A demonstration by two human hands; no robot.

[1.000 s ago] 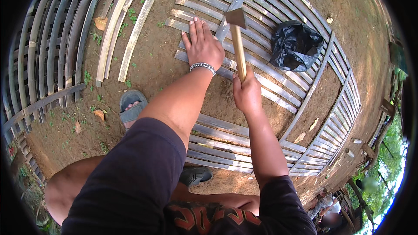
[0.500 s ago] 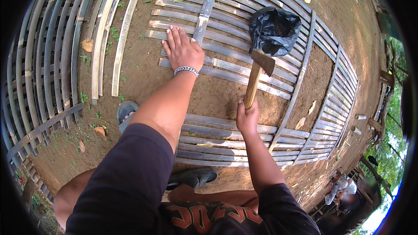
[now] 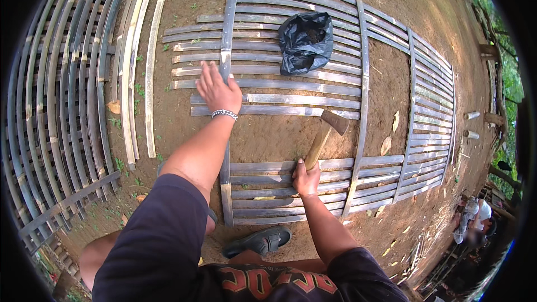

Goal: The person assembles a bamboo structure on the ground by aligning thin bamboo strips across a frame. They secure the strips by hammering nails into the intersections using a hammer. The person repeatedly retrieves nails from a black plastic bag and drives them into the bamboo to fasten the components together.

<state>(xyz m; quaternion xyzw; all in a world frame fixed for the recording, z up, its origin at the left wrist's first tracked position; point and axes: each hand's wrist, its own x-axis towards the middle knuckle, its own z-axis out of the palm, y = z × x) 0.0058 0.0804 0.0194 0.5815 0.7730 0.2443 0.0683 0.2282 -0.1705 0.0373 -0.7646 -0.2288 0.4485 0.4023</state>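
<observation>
Over the slatted bamboo panel (image 3: 291, 86) on the dirt, the right hand (image 3: 306, 179) is gripping a head-heavy, rigid hammer (image 3: 327, 134) at the handle's end, while the left hand (image 3: 217, 90) is pressing flat, fingers spread, on 1 slat.

The person wears a dark navy short-sleeved shirt with red-orange lettering across the chest (partly cut off at the lower edge). A silver chain bracelet (image 3: 224, 114) circles the left wrist. 1 dark grey strapped sandal (image 3: 258, 242) shows below; both forearms are bare.
</observation>
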